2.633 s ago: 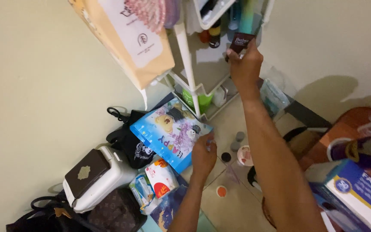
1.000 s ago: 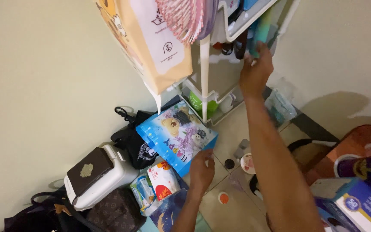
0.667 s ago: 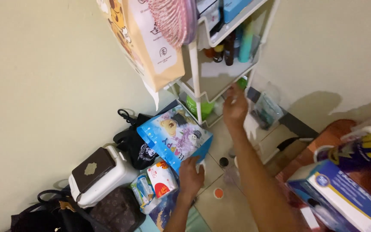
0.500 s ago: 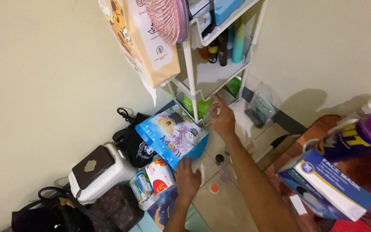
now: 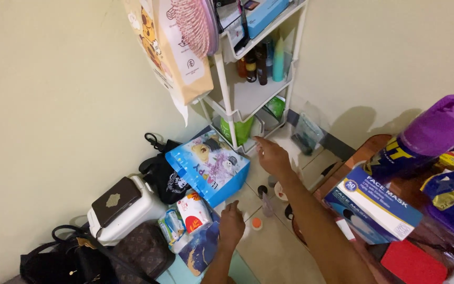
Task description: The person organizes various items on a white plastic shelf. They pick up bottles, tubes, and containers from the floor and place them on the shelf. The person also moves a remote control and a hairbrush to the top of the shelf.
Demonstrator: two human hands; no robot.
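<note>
My right hand [image 5: 272, 156] hangs above the tiled floor [image 5: 274, 252], just in front of the bottom tier of the white rack [image 5: 226, 89]. Its fingers are loosely spread and it holds nothing. The nearest thing to it is the blue gift bag [image 5: 207, 165], which stands tilted on the floor just beside the rack's front leg, and the green pouch [image 5: 241, 129] on the lowest shelf sits a little past my fingertips.

My left hand [image 5: 232, 227] is lower, down by the floor at the near corner of the gift bag. The fingers are curled in, knuckles up; I cannot tell whether it grips anything. A small orange lid [image 5: 257, 223] lies on a tile just beside it, and a red and white packet [image 5: 195, 211] leans next to the bag on its other side.

Between my 2 hands, on the tiles, sit a few small round pots [image 5: 269, 185], close together.

On the rack's middle shelf stand several bottles [image 5: 261, 63], dark ones and a teal one. A pink hairbrush [image 5: 198, 23] and a tan paper bag [image 5: 166, 47] hang from the rack's upper part.

Along the wall to the left lie a black bag [image 5: 164, 173], a white case [image 5: 127, 210] with a dark book [image 5: 114, 201] on top, and a brown handbag [image 5: 137, 252]. At the right edge of the view are a blue box [image 5: 374, 205] and a spray can with a purple cap [image 5: 426, 134].
</note>
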